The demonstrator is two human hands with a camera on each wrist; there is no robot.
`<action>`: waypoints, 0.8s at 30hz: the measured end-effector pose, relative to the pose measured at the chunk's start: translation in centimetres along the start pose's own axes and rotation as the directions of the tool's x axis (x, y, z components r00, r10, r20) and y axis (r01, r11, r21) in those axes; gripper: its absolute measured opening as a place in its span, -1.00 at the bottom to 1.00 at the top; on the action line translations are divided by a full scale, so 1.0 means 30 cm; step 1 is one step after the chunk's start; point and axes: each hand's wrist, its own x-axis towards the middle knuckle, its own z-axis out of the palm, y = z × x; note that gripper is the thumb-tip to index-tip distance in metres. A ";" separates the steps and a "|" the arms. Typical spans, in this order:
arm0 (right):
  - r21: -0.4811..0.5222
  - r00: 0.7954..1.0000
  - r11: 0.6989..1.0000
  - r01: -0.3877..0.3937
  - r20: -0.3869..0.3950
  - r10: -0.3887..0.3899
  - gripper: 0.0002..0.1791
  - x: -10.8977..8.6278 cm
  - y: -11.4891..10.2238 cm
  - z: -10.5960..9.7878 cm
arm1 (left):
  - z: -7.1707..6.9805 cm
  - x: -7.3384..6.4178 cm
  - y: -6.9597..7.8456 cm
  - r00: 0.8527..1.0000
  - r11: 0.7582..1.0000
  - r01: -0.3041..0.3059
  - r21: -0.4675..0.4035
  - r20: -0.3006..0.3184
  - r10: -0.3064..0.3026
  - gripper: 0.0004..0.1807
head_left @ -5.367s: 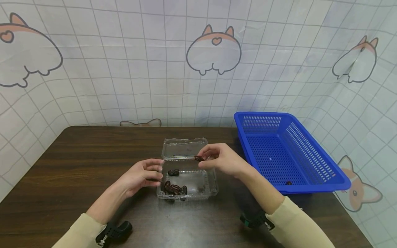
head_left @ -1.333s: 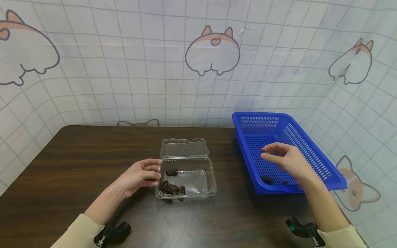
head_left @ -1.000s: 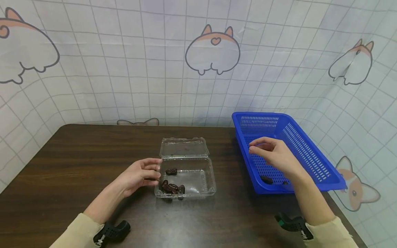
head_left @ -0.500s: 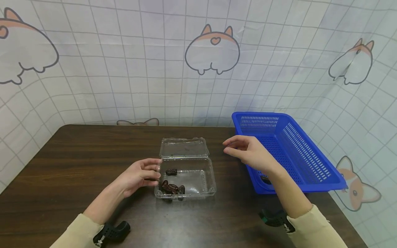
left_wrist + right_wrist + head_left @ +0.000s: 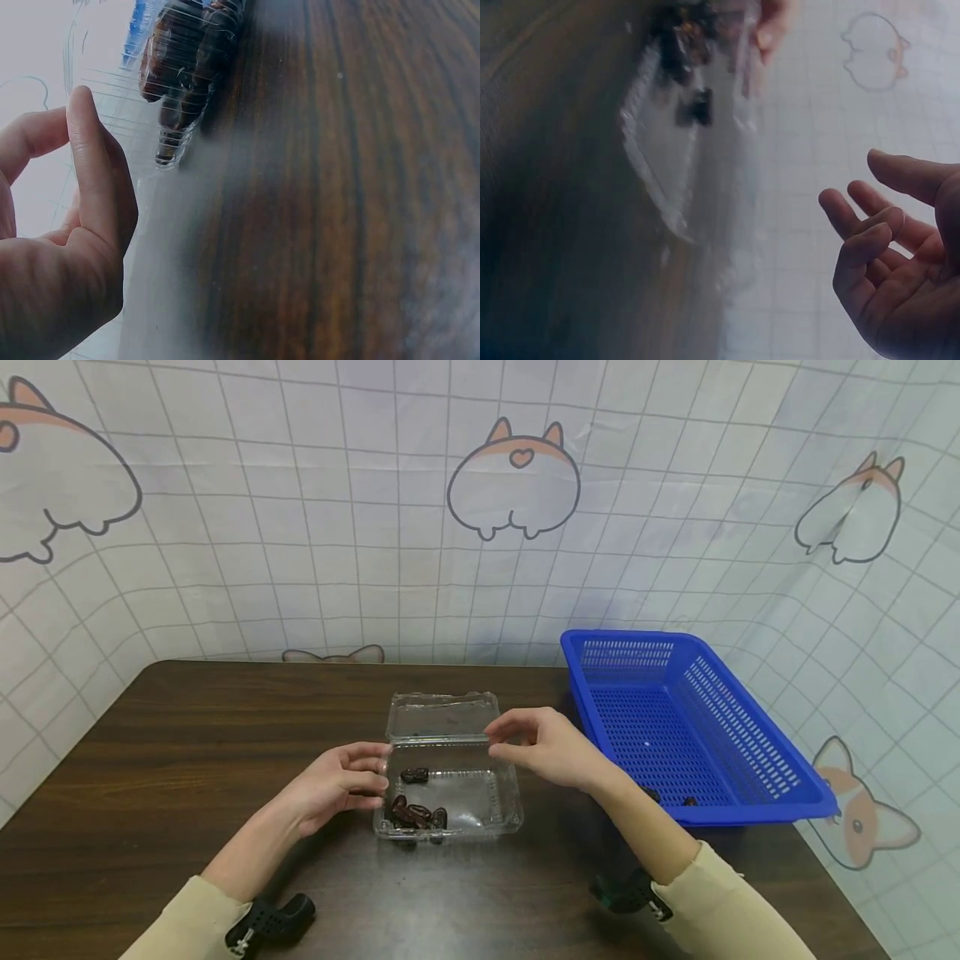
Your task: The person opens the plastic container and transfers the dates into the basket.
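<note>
A clear plastic clamshell box point(image 5: 472, 802) sits on the table in the head view, its lid point(image 5: 446, 717) laid back. Several dark brown dates point(image 5: 415, 814) lie bunched at its front left, and a single date point(image 5: 414, 775) lies farther back. At the box's left wall, my left hand point(image 5: 341, 789) has its relaxed fingertips. My right hand point(image 5: 551, 750) hovers over the box's back right corner, fingers loosely bent with nothing between them, as the right wrist view also shows. In the left wrist view dates point(image 5: 176, 60) show through the box's clear wall.
A blue slotted plastic basket point(image 5: 645, 710) stands at the table's right side, with dates point(image 5: 690, 802) at its near end, partly hidden by my right forearm. The dark wood table point(image 5: 225, 735) ends at a white gridded cloth point(image 5: 322, 552) behind.
Earlier my right hand held a date over the box; later it was above the basket, where another date now lies. Since then it has swung left, empty, back to the box. Left hand stayed put.
</note>
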 end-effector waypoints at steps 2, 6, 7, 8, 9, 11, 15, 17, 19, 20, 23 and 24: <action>-0.016 1.000 1.000 0.004 0.021 -0.004 -0.74 0.013 -0.001 0.025 | -0.001 0.000 -0.001 1.000 1.000 0.003 0.000 -0.001 -0.003 -0.33; -0.015 0.998 1.000 0.000 0.063 0.001 -0.72 0.038 0.003 0.073 | -0.003 0.003 -0.003 1.000 1.000 0.005 0.002 0.001 -0.005 -0.32; -0.010 0.997 1.000 -0.004 0.072 0.005 -0.71 0.043 0.004 0.083 | -0.004 0.003 -0.003 1.000 1.000 0.003 0.003 0.003 -0.003 -0.32; -0.008 0.997 1.000 -0.010 0.079 0.010 -0.70 0.047 0.005 0.093 | -0.004 0.004 -0.003 1.000 1.000 0.002 0.003 0.004 -0.002 -0.31; -0.006 0.996 1.000 -0.012 0.086 0.012 -0.69 0.053 0.007 0.103 | -0.005 0.005 -0.004 1.000 1.000 0.000 0.005 0.006 0.000 -0.31; -0.014 0.995 1.000 -0.009 0.095 0.010 -0.68 0.062 0.009 0.121 | -0.006 0.006 -0.004 1.000 1.000 -0.002 0.006 0.008 0.002 -0.31; -0.029 0.994 1.000 0.004 0.113 -0.001 -0.66 0.082 0.012 0.152 | -0.004 0.008 -0.004 1.000 1.000 0.001 0.004 0.003 -0.001 -0.32; -0.028 0.992 1.000 0.011 0.124 -0.008 -0.65 0.091 0.012 0.166 | -0.003 0.008 -0.005 1.000 1.000 0.003 0.001 0.000 -0.003 -0.33; -0.019 0.990 1.000 0.017 0.139 -0.014 -0.63 0.099 0.014 0.178 | -0.001 0.008 -0.005 1.000 1.000 0.006 -0.001 -0.002 -0.006 -0.33; -0.011 0.989 1.000 0.019 0.148 -0.017 -0.61 0.104 0.016 0.185 | 0.000 0.008 -0.005 1.000 1.000 0.008 -0.001 -0.002 -0.008 -0.33; 0.016 0.985 1.000 0.009 0.170 -0.012 -0.57 0.119 0.023 0.208 | 0.001 0.007 -0.003 1.000 1.000 0.012 0.000 -0.001 -0.012 -0.33; 0.021 0.985 1.000 0.007 0.174 -0.010 -0.56 0.123 0.026 0.217 | 0.001 0.007 -0.003 1.000 1.000 0.013 0.000 0.000 -0.013 -0.33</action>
